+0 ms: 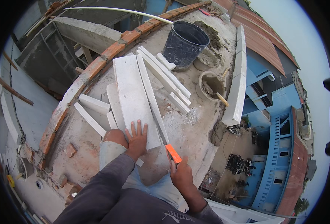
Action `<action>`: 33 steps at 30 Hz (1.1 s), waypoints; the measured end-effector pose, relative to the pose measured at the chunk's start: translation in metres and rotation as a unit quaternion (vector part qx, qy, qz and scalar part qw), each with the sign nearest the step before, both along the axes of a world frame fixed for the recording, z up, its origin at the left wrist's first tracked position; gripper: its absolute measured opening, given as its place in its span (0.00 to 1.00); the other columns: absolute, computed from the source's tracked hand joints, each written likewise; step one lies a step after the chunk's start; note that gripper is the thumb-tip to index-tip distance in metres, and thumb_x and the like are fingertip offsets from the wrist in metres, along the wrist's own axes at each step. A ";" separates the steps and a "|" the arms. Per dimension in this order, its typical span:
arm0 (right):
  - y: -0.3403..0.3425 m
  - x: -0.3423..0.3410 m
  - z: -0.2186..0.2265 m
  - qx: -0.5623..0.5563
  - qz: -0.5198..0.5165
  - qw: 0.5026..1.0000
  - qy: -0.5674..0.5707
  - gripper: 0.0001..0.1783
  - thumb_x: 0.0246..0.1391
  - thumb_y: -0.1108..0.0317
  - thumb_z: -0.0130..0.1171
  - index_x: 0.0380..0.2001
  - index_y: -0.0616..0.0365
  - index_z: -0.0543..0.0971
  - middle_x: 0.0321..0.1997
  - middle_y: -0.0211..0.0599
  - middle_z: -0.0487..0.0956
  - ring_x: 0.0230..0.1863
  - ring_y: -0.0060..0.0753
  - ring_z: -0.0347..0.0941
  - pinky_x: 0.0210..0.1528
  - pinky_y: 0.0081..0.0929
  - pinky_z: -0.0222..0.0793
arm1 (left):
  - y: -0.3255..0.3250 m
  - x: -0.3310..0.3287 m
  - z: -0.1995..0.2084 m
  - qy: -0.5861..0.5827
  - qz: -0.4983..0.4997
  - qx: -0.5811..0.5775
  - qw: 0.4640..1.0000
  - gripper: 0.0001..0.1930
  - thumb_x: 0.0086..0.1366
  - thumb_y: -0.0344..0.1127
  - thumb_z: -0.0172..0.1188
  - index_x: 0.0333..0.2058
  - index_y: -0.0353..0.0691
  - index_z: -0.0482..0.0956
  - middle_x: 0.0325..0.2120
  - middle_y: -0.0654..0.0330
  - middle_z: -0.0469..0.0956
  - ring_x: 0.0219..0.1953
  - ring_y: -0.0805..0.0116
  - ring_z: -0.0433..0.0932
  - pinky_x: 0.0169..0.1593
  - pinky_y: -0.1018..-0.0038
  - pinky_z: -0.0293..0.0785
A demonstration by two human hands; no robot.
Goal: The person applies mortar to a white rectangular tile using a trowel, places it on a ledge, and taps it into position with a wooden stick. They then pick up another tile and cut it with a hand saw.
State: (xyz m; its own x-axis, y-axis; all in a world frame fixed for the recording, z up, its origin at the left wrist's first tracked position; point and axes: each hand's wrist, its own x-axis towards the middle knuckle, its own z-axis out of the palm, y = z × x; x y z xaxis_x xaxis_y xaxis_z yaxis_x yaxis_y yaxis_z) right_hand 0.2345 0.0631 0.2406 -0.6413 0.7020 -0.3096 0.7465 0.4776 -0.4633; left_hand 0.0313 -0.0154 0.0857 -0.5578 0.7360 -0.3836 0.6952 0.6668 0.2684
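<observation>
My left hand [137, 137] lies flat, fingers spread, on the near end of a wide white slab [131, 95] that rests on the concrete ledge [187, 130]. My right hand [180, 172] grips the orange handle of a hand saw [164, 132], whose blade runs along the slab's right edge, beside a narrow white strip. My knee in torn jeans [112, 143] is bent just left of the left hand.
Several cut white strips [165, 76] lie around the slab. A black bucket [184, 42] and a small pail of mortar [211, 85] stand farther back. A brick edge [98, 65] runs on the left, a white block row [239, 74] on the right, with a drop beyond.
</observation>
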 end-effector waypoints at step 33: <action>0.000 0.036 0.022 0.004 0.004 0.999 0.043 0.22 0.68 0.59 0.61 0.48 0.67 0.65 0.26 0.63 0.81 0.27 0.71 0.81 0.31 0.63 0.76 | 0.005 0.003 -0.008 0.030 -0.002 -0.034 0.999 0.71 0.44 0.43 0.81 0.80 0.43 0.40 0.80 0.38 0.30 0.80 0.26 0.28 0.71 0.20 0.33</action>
